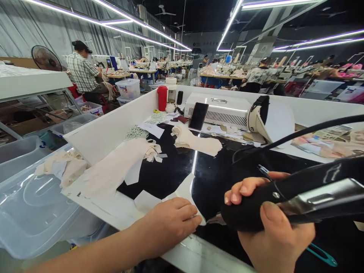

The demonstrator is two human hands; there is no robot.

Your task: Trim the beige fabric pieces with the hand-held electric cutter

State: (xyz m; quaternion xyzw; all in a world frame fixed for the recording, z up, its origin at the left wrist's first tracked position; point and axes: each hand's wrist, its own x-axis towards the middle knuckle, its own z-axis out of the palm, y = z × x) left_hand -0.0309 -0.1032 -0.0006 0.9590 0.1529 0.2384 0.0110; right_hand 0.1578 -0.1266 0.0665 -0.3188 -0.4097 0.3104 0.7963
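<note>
1. Black handheld tool [298, 197] with a metal underside sits at the lower right, over the black surface [170, 170], its tip pointing left toward the white paper piece [182, 189]. A black cord [298, 134] arcs up from it to the right.
2. Right hand [270, 227] is wrapped tight around the tool's handle, thumb on the near side, fingers curled over the top; firm closed grip.
3. Left hand [170, 220] lies flat, palm down, pressing the white paper piece at the near edge of the surface; fingers together, closed on nothing.
4. Doing it well, as a judgement: keep the left hand flat and well clear of the tool tip, hold the piece taut, bring the tip in low and steady.
5. Further out: cream fabric pieces [196, 142] at centre, a longer cream strip [113, 170] to the left, teal-handled item [322, 256] under the right hand.
6. Back of the surface: phone [198, 116] leaning on a white machine [224, 110], red bottle [162, 98].
7. Clear plastic bin [34, 212] at far left. Other people work at distant tables.
</note>
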